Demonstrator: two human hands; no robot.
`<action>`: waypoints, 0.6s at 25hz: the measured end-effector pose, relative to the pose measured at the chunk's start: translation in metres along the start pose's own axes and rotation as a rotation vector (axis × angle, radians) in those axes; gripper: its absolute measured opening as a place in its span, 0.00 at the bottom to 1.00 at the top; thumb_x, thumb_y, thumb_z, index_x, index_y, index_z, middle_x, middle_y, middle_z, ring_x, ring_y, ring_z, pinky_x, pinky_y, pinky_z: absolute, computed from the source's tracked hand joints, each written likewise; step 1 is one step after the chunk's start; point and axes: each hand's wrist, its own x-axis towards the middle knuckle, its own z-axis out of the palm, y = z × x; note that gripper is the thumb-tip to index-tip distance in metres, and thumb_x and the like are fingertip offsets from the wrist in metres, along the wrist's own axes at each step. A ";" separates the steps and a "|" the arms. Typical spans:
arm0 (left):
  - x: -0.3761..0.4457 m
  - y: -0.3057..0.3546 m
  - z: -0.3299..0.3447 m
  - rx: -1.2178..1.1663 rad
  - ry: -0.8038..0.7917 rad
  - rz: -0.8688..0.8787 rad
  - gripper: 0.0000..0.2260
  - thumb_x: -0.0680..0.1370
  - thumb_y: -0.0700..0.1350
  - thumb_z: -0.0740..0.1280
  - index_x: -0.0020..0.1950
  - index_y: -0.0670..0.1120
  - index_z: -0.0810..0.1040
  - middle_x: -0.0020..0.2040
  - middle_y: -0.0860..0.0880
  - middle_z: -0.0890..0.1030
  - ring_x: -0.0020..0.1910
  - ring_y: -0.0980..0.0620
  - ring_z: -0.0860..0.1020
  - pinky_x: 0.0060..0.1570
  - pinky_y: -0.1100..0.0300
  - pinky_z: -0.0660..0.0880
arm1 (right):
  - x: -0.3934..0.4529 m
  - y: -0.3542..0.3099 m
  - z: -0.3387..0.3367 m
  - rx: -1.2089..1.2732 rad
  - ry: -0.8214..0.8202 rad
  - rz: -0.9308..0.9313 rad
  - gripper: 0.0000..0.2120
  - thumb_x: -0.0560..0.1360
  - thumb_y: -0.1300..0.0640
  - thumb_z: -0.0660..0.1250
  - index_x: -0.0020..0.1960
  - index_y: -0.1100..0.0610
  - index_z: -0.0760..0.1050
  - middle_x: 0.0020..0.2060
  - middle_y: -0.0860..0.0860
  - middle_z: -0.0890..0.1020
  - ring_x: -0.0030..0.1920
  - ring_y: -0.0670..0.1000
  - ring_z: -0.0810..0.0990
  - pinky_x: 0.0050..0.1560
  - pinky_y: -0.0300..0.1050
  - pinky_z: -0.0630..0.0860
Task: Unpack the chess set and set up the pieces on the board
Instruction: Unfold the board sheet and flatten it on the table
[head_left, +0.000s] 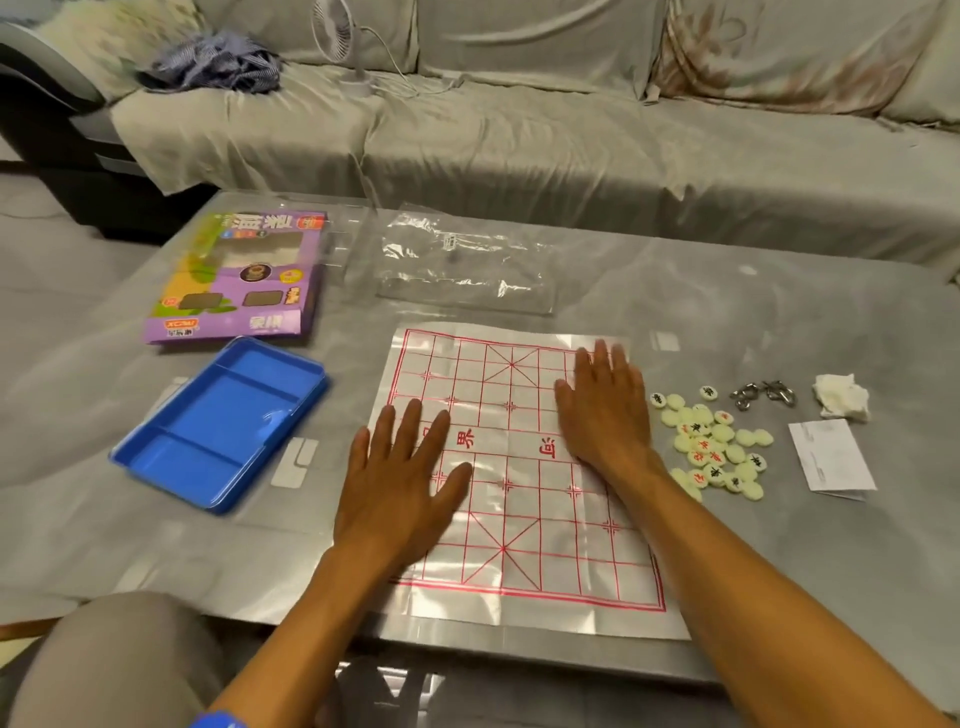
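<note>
A bent knee (119, 660) in tan cloth sits closest, at the lower left, below the board (524, 467), with both forearms reaching over it onto the tabletop (779, 571).

Going left to right, with the board as the landmark: well left of the board lies the blue tray (218, 421), empty and tilted a little on its rim, probably set aside once its pieces were tipped out. Beyond the tray, up and left of the board, the purple box (239, 275) lies flat. Just past the board's far edge rests the clear plastic wrapper (462, 260), pushed out of the way.

The left hand (400, 483) lies palm down on the board's left edge, fingers straight and spread, its grip fully open and holding nothing. The right hand (605, 410) presses the far right part of the board the same way, flat, grip open, empty. The board is a thin creased sheet, so both palms likely serve to smooth it and stop it curling.

Just right of the board sits the heap of pieces (714, 447), pale discs, some face up with red or black characters; none is on the grid yet. Farther right lie 2 metal rings (763, 392), a crumpled tissue (841, 397) and a folded paper slip (831, 457).
</note>
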 end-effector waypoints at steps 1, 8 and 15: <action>0.001 0.001 0.001 0.007 -0.002 0.002 0.32 0.73 0.71 0.33 0.75 0.62 0.34 0.75 0.55 0.31 0.74 0.51 0.30 0.73 0.46 0.35 | -0.025 -0.016 0.003 0.025 0.009 -0.064 0.29 0.81 0.41 0.41 0.78 0.50 0.39 0.77 0.50 0.37 0.76 0.53 0.34 0.76 0.55 0.39; 0.003 -0.014 0.005 -0.004 -0.061 0.038 0.37 0.69 0.74 0.30 0.76 0.60 0.36 0.76 0.54 0.33 0.75 0.50 0.32 0.73 0.45 0.36 | -0.131 -0.005 0.008 0.085 -0.178 -0.242 0.29 0.80 0.36 0.40 0.77 0.42 0.37 0.75 0.42 0.34 0.74 0.46 0.30 0.75 0.50 0.35; 0.008 0.036 -0.045 -0.091 0.090 0.129 0.36 0.72 0.68 0.45 0.77 0.54 0.52 0.78 0.51 0.47 0.77 0.51 0.44 0.73 0.48 0.39 | -0.118 0.093 -0.051 0.234 0.129 -0.064 0.20 0.82 0.55 0.54 0.74 0.51 0.63 0.74 0.49 0.65 0.74 0.51 0.61 0.74 0.47 0.59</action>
